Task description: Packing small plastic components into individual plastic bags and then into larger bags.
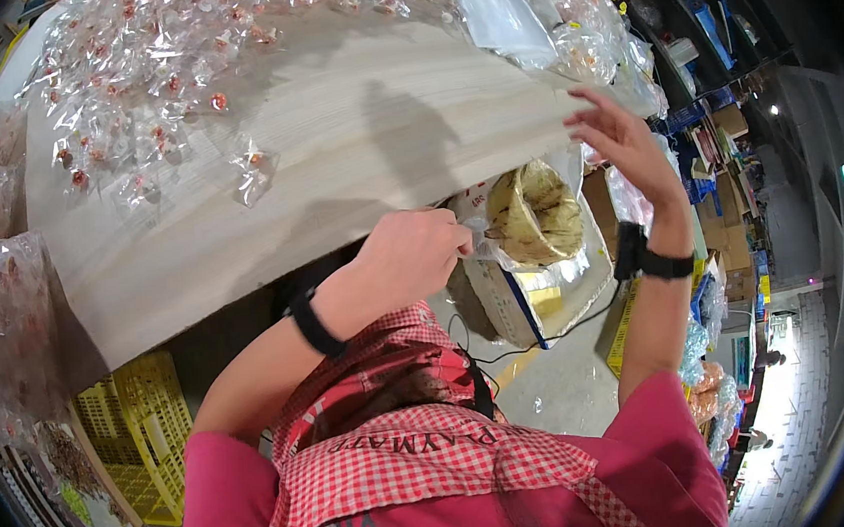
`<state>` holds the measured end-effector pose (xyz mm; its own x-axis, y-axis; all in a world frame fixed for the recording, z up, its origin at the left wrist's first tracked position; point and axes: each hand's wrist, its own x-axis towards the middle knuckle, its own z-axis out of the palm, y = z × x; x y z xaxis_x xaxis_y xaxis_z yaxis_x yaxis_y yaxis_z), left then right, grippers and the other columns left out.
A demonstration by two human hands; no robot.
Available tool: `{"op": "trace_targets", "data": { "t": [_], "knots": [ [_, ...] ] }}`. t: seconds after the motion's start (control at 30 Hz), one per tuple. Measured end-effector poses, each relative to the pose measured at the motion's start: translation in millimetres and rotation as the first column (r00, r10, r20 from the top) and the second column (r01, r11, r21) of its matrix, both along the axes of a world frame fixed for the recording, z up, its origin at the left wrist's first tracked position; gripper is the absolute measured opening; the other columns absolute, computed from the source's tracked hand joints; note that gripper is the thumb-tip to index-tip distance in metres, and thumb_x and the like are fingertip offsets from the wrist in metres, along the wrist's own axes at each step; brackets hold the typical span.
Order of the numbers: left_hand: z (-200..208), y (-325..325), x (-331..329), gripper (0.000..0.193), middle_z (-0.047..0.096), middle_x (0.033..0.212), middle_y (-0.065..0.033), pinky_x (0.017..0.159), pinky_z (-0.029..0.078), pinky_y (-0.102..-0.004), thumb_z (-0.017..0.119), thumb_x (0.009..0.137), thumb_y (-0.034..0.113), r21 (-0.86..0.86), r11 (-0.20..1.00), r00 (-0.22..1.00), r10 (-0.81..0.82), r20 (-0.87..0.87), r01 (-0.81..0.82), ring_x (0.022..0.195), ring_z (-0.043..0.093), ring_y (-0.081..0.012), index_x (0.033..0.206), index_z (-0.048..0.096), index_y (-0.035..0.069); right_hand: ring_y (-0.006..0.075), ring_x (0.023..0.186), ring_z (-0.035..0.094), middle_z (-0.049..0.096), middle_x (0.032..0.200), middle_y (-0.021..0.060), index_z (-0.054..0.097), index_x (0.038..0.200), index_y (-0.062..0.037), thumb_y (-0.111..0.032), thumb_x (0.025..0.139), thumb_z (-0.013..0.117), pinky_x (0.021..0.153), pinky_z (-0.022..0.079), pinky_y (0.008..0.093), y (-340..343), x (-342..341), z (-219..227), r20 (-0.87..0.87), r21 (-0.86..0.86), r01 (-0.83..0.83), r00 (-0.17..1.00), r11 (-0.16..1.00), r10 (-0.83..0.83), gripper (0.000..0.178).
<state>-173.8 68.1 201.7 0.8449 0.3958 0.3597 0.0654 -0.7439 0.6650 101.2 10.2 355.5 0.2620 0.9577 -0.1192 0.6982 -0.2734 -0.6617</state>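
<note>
My left hand (411,256) is closed at the table's near edge, its fingertips beside the rim of a white plastic bag. Whatever those fingers hold, if anything, is too small to make out. To their right is a round, stained yellow-brown container (535,215) with an open top, set in the bag above an open white box. My right hand (626,145) is raised over the table's right end, fingers apart and slightly bent, with nothing seen in it. A single small clear packet (253,170) with an orange-red piece inside lies on the pale wooden table (331,141).
Many similar packets (150,76) cover the table's far left. Flat clear plastic bags (502,10) lie stacked at the far right. Large stuffed clear bags (9,300) line the left end. A yellow crate (145,428) stands below at left. Shelves with boxes fill the right side.
</note>
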Motion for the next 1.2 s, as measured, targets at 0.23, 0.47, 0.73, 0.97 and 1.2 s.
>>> {"op": "trace_targets", "data": {
  "t": [0.23, 0.47, 0.73, 0.97, 1.2],
  "knots": [
    [30, 44, -9, 0.022, 0.061, 0.086, -0.0098, 0.069, 0.052, -0.0403, 0.057, 0.079, 0.002, 0.027, 0.983, 0.930, 0.164, 0.330, -0.183, 0.082, 0.062, -0.0312, 0.097, 0.067, 0.010, 0.0241, 0.117, 0.056, 0.051, 0.140, 0.0162, 0.038, 0.148, -0.0169, -0.041, 0.089, 0.069, 0.090, 0.049, 0.0382, 168, 4, -49, 0.010, 0.177, -0.002, 1.000, 0.984, 0.000, 0.070],
    [1, 73, -16, 0.039, 0.060, 0.108, -0.0143, 0.086, 0.048, -0.0442, 0.059, 0.078, -0.001, -0.215, 0.953, 0.943, 0.258, 0.210, -0.213, 0.099, 0.058, -0.0351, 0.115, 0.062, 0.011, 0.0375, 0.137, 0.039, 0.042, 0.146, 0.0262, 0.033, 0.148, -0.0003, -0.057, 0.086, 0.063, 0.113, 0.031, 0.0432, 332, 45, -127, 0.282, 0.271, -0.159, 0.956, 0.950, 0.080, 0.089],
    [6, 99, -13, 0.038, 0.057, 0.112, -0.0165, 0.092, 0.046, -0.0415, 0.058, 0.084, 0.008, -0.503, 0.851, 0.929, 0.298, 0.220, -0.154, 0.106, 0.055, -0.0340, 0.122, 0.060, 0.010, 0.0408, 0.139, 0.034, 0.036, 0.150, 0.0262, 0.025, 0.152, -0.0039, -0.070, 0.083, 0.055, 0.115, 0.029, 0.0450, 449, 134, -165, 0.574, 0.188, -0.128, 0.819, 0.974, -0.003, 0.101],
    [-1, 112, -7, 0.042, 0.049, 0.125, -0.0204, 0.102, 0.039, -0.0412, 0.061, 0.084, 0.009, -0.587, 0.788, 0.892, 0.387, 0.235, -0.187, 0.119, 0.050, -0.0355, 0.126, 0.056, 0.008, 0.0390, 0.133, 0.044, 0.046, 0.143, 0.0239, 0.048, 0.142, -0.0233, -0.067, 0.084, 0.058, 0.106, 0.041, 0.0434, 408, 96, -185, 0.474, 0.084, 0.007, 0.879, 0.996, -0.046, 0.074],
    [9, 126, 14, 0.064, 0.036, 0.142, -0.0244, 0.107, 0.034, -0.0485, 0.071, 0.078, 0.022, -0.149, 0.850, 0.825, 0.526, 0.207, -0.505, 0.128, 0.039, -0.0439, 0.137, 0.047, 0.012, 0.0321, 0.140, 0.035, 0.043, 0.148, 0.0155, 0.053, 0.138, -0.0255, -0.073, 0.088, 0.043, 0.108, 0.026, 0.0659, 308, -3, -160, 0.523, 0.025, 0.000, 0.852, 1.000, -0.013, 0.070]
  ]
}}
